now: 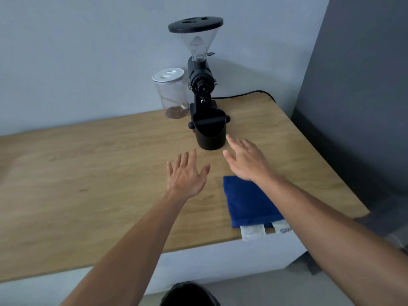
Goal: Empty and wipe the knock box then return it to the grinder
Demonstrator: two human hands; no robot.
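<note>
A black knock box [210,133] with a bar across its mouth stands upright on the wooden counter [88,173], right in front of the black coffee grinder [202,85] with its clear hopper. My right hand [245,160] hovers open just to the right of and below the box, not touching it. My left hand [186,173] is open too, a little nearer to me and left of the box. A folded blue cloth [249,204] lies on the counter under my right forearm.
A clear jar [173,93] with a white lid stands left of the grinder against the wall. The grinder's black cable [247,93] runs right along the counter's back. A dark round bin [189,294] sits on the floor below the counter edge.
</note>
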